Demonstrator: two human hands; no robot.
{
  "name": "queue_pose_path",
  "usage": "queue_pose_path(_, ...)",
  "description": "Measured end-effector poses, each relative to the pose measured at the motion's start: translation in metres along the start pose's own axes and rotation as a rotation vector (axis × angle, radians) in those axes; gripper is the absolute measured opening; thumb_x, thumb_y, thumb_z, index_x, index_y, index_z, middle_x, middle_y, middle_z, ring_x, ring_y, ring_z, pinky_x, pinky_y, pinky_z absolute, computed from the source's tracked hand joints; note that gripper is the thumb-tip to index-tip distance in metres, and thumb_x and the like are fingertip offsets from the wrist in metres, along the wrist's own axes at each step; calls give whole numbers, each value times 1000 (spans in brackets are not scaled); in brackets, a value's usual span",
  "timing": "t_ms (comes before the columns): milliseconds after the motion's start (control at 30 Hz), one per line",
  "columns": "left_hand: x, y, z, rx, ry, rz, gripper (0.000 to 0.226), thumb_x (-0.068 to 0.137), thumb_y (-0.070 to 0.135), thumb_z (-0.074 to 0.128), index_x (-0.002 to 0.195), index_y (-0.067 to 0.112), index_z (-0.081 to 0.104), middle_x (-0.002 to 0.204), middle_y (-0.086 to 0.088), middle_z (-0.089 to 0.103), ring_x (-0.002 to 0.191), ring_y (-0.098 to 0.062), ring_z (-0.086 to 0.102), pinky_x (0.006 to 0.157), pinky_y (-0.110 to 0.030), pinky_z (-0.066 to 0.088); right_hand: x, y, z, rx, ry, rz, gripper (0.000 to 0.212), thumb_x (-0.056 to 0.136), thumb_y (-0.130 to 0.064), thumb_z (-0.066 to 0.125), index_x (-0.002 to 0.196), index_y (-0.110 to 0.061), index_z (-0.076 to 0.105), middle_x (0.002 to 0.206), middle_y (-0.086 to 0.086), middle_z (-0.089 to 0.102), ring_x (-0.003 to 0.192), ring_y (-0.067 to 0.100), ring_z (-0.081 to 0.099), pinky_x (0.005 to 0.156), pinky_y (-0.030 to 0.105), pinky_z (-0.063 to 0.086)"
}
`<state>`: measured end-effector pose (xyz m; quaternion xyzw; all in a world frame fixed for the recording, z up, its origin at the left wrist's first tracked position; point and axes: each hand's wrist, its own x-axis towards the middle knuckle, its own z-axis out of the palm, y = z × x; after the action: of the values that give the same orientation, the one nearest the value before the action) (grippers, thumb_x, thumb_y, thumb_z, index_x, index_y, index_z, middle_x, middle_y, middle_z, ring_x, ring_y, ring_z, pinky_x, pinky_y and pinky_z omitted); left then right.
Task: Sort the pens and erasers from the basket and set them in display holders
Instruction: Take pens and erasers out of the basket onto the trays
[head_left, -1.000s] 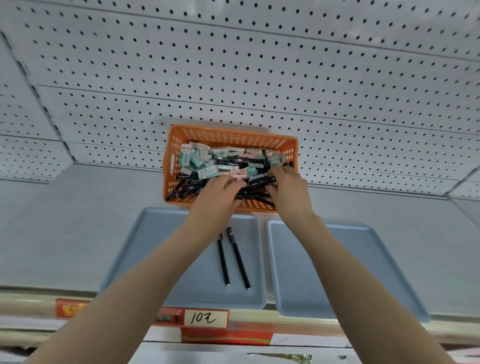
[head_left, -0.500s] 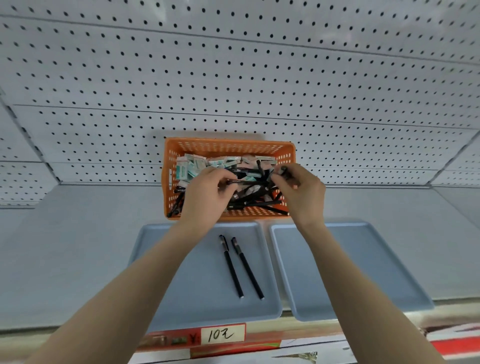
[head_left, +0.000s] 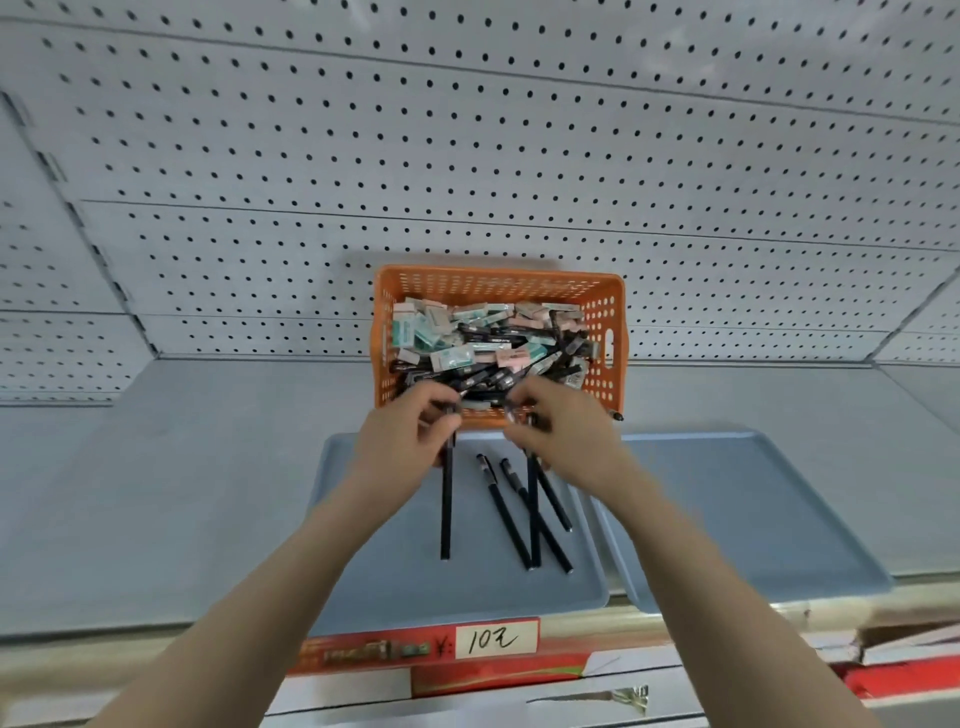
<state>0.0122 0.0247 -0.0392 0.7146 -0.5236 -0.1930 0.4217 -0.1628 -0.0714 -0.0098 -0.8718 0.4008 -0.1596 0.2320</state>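
Note:
An orange basket (head_left: 610, 312) at the back of the shelf holds several black pens and boxed erasers (head_left: 452, 357). In front of it lie two grey-blue trays. My left hand (head_left: 402, 436) grips one black pen (head_left: 445, 514) that hangs down over the left tray (head_left: 374, 577). My right hand (head_left: 563, 431) holds two black pens (head_left: 534, 525) pointing down over the same tray. Two more pens (head_left: 501, 509) lie flat on that tray between my hands. The right tray (head_left: 753, 509) holds nothing.
A white pegboard wall (head_left: 467, 156) rises behind the basket. The grey shelf (head_left: 182, 467) extends to both sides. A price tag reading 10 (head_left: 493, 640) sits on the shelf's front edge. One pen tip (head_left: 616, 415) sticks out at the basket's front right corner.
Both hands have come out of the basket toward me, each carrying pens, and now hover over the left tray. The camera view has shifted slightly.

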Motion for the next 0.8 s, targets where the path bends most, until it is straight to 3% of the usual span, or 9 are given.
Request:
queue_pose_path(67, -3, -14, 14, 24, -6, -22, 17, 95, 24, 60, 112, 27, 60, 97, 8, 66, 80, -10, 64, 76, -35, 57, 0, 4, 23, -105, -20, 32, 21, 89, -22, 67, 109, -19, 61, 92, -2, 66, 71, 10, 52, 67, 29, 43)
queue_pose_path(167, -8, -25, 27, 104, -41, -27, 31, 94, 23, 62, 124, 23, 55, 109, 3, 65, 82, -12, 62, 74, -27, 47, -6, 6, 41, -50, -15, 109, 27, 88, -24, 68, 112, -19, 56, 92, 6, 67, 81, 21, 61, 70, 32, 50)
queue_pose_path(300, -20, -29, 37, 222, -142, 3, 43, 91, 23, 65, 131, 27, 50, 119, 6, 59, 81, -10, 61, 79, -28, 48, -23, 15, 48, -103, -16, 152, 30, 88, -34, 68, 111, -21, 54, 92, 2, 65, 83, 20, 60, 68, 29, 43)
queue_pose_path(467, -21, -36, 41, 302, -217, 40, 33, 90, 19, 66, 122, 23, 62, 118, 3, 61, 92, -13, 62, 81, -20, 44, -28, 22, 47, -67, -85, 153, 22, 88, -33, 69, 105, -19, 64, 94, -1, 69, 86, 18, 64, 73, 25, 46)
queue_pose_path(533, -18, -33, 38, 307, -203, 71, 29, 91, 17, 64, 120, 23, 65, 117, 4, 61, 93, -12, 62, 78, -19, 42, -23, 25, 34, -24, 30, 164, 18, 88, -27, 70, 103, -19, 63, 85, -5, 68, 77, 11, 64, 69, 20, 47)
queue_pose_path(600, -13, -29, 31, 307, -128, 134, 28, 91, 13, 63, 117, 21, 66, 115, 4, 61, 93, -14, 62, 78, -21, 43, -12, 30, 14, -7, 238, 181, 20, 89, -21, 69, 107, -18, 61, 83, -6, 66, 74, 10, 64, 71, 24, 53)
queue_pose_path(700, 5, -14, 19, 328, 4, 241, 28, 89, 11, 64, 116, 19, 66, 111, 2, 61, 92, -15, 59, 81, -25, 46, 15, 42, -14, -53, 369, 215, 44, 88, -23, 71, 128, -16, 53, 104, 3, 66, 86, 20, 65, 81, 34, 52)
queue_pose_path(800, 30, 5, 15, 354, 57, 286, 34, 91, 15, 63, 126, 17, 61, 118, -1, 59, 103, -17, 58, 85, -22, 40, 45, 49, -26, -55, 275, 247, 69, 83, -28, 75, 142, -14, 42, 128, 10, 59, 107, 28, 61, 87, 36, 48)
